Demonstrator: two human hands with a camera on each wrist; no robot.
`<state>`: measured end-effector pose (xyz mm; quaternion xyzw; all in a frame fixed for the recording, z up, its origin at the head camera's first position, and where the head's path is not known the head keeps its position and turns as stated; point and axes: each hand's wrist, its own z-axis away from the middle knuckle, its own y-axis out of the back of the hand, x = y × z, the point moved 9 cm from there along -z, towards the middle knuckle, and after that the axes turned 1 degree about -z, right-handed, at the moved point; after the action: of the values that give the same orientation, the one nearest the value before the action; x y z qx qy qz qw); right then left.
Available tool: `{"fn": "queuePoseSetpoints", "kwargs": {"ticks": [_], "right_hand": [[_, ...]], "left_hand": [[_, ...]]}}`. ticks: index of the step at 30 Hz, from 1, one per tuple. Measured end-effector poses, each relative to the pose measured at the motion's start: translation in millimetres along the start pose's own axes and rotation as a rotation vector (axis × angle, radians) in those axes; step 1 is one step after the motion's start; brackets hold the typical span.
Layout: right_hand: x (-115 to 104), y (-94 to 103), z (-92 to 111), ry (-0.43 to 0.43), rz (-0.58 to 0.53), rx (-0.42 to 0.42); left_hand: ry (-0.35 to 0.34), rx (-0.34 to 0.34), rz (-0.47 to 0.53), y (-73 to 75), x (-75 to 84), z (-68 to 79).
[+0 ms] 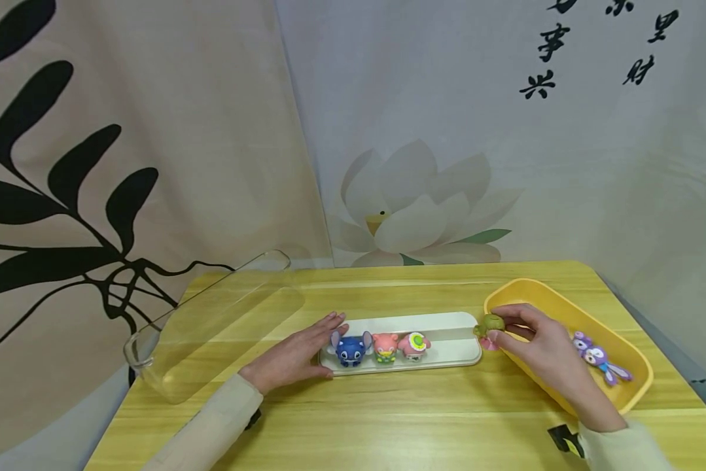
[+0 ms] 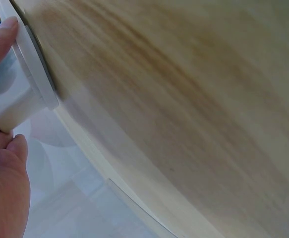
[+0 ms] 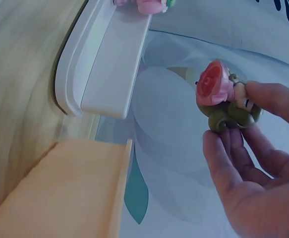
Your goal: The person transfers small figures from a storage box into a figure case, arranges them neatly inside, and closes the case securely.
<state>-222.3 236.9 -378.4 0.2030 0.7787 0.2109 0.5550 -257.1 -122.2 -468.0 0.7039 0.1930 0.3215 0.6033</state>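
My left hand (image 1: 294,356) grips the left end of a long white stepped tray (image 1: 455,353), thumb on the front side and fingers at the back. On the tray stand a blue big-eared figurine (image 1: 351,351), a pink figurine with green and yellow below (image 1: 385,348), and a pink figurine with a green and white disc on top (image 1: 414,346). My right hand (image 1: 541,347) pinches an olive-green figurine (image 1: 491,322) between thumb and fingers, just off the tray's right end. In the right wrist view, that figurine has a pink flower-like piece (image 3: 212,84).
A yellow bin (image 1: 638,399) sits under my right hand, with purple figurines (image 1: 597,358) lying inside. Left on the table (image 1: 411,425) rests a long transparent cover (image 1: 223,327). Behind the table hangs a printed cloth (image 1: 417,85).
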Motion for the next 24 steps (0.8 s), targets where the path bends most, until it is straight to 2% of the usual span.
{"fn": "queuePoseSetpoints", "kwargs": {"ticks": [7, 12, 24], "right_hand": [[-1.4, -13.4, -3.8, 0.028, -0.037, -0.010], [-0.9, -21.7, -6.7, 0.051, -0.017, -0.011], [1.3, -41.6, -9.6, 0.023, -0.011, -0.060]], "left_hand": [[0.003, -0.003, 0.001, -0.3, -0.2, 0.5], [-0.002, 0.003, -0.001, 0.2, 0.6, 0.5], [0.001, -0.004, -0.011, 0.5, 0.6, 0.2]]}}
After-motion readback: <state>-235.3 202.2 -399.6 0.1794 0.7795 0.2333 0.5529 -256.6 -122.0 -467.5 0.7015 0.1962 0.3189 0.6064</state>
